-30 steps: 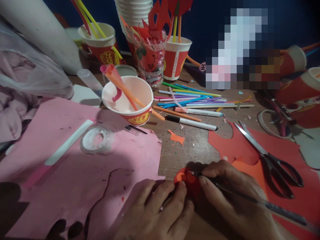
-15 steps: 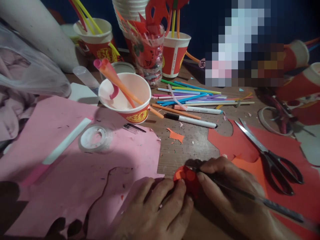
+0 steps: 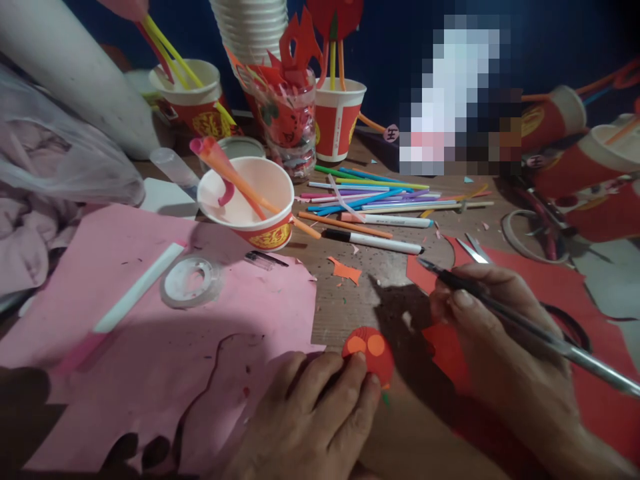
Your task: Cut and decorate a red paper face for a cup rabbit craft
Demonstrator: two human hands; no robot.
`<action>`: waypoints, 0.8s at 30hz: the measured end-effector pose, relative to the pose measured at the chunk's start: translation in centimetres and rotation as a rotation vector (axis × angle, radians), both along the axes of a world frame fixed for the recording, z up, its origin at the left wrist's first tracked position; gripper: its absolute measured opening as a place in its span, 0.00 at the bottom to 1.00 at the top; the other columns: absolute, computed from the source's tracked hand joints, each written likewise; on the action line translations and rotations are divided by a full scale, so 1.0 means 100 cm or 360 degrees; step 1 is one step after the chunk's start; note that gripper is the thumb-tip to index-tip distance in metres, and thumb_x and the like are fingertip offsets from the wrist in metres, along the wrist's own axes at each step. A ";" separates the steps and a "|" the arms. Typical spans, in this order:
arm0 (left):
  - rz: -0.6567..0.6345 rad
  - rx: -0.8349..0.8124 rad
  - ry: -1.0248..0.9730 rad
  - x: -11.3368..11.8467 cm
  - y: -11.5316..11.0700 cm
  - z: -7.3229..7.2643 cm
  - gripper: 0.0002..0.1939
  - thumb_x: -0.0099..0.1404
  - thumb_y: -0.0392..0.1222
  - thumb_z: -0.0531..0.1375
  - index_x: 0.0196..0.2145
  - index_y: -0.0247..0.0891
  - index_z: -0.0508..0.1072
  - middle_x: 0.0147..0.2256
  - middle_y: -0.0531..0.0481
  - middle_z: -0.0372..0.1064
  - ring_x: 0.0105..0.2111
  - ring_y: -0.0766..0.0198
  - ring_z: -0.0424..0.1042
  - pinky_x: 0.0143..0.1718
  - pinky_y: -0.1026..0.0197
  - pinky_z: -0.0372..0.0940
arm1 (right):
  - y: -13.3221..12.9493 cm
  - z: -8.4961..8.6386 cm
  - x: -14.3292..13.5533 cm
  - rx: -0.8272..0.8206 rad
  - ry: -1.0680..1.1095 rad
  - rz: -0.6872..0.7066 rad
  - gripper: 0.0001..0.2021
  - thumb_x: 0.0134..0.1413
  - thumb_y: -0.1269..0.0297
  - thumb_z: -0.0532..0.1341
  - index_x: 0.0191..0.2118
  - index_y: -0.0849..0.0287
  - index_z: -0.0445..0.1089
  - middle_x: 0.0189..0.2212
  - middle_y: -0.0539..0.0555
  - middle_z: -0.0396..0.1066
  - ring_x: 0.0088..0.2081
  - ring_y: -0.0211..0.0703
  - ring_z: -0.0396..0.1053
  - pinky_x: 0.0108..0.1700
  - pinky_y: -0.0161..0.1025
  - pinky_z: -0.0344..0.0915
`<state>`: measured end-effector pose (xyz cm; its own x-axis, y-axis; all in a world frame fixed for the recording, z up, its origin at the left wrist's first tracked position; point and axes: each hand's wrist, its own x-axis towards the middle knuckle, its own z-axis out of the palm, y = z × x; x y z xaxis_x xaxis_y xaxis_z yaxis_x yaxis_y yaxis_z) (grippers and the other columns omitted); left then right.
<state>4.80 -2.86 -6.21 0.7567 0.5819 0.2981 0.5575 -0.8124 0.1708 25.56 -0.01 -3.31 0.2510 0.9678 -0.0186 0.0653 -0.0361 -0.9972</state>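
Observation:
A small red paper disc [image 3: 381, 365] with two orange spots lies on the wooden table. Dark pen lines mark its upper edge. My left hand [image 3: 320, 400] rests flat, its fingertips pressing the disc's lower left side, and its fingers partly cover it. My right hand [image 3: 505, 347] grips a pen [image 3: 543, 332] with a black tip and see-through barrel. The pen is raised off the disc, up and to the right, its tip pointing left. Beneath my right hand are red paper [image 3: 595, 400] and scissors [image 3: 475, 251], mostly hidden by it.
Pink paper [image 3: 125, 367] covers the left, bearing a tape roll [image 3: 173, 285] and a pink-and-white marker [image 3: 137, 287]. A paper cup [image 3: 267, 233] with straws stands behind. Loose straws [image 3: 385, 193] and a black-capped marker [image 3: 385, 243] lie mid-table. More cups [image 3: 340, 130] line the back.
My right hand has lifted the pen from the disc and moved up and right, over the scissors. Fine dark lines now show on the disc's top. My left hand stays on it.

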 end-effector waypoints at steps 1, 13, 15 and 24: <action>0.0000 -0.0001 -0.0003 0.000 0.000 0.000 0.26 0.59 0.59 0.56 0.46 0.37 0.69 0.46 0.50 0.69 0.42 0.56 0.61 0.43 0.54 0.52 | -0.001 0.000 -0.001 -0.0008 -0.0029 0.0041 0.05 0.51 0.66 0.62 0.36 0.51 0.69 0.23 0.46 0.71 0.25 0.34 0.70 0.28 0.27 0.69; 0.0064 -0.0091 -0.0059 0.003 0.000 0.003 0.19 0.61 0.57 0.54 0.42 0.41 0.71 0.44 0.53 0.70 0.42 0.58 0.62 0.41 0.54 0.52 | -0.015 -0.001 -0.018 -0.0013 -0.0799 0.0584 0.05 0.51 0.71 0.60 0.28 0.54 0.66 0.21 0.44 0.73 0.20 0.32 0.71 0.21 0.25 0.68; 0.0060 -0.0099 -0.0055 0.002 0.000 0.003 0.18 0.62 0.55 0.53 0.42 0.41 0.71 0.45 0.53 0.70 0.42 0.58 0.61 0.40 0.54 0.52 | -0.015 -0.001 -0.017 0.0013 -0.0834 0.0587 0.04 0.52 0.71 0.59 0.29 0.54 0.66 0.22 0.44 0.73 0.21 0.34 0.71 0.21 0.26 0.68; 0.0057 -0.0038 -0.0094 0.001 0.000 -0.001 0.12 0.60 0.46 0.56 0.40 0.42 0.71 0.44 0.53 0.70 0.41 0.58 0.62 0.40 0.55 0.52 | -0.018 -0.007 -0.020 0.0101 -0.0870 0.0598 0.04 0.52 0.69 0.60 0.32 0.50 0.66 0.26 0.45 0.77 0.23 0.38 0.74 0.19 0.29 0.67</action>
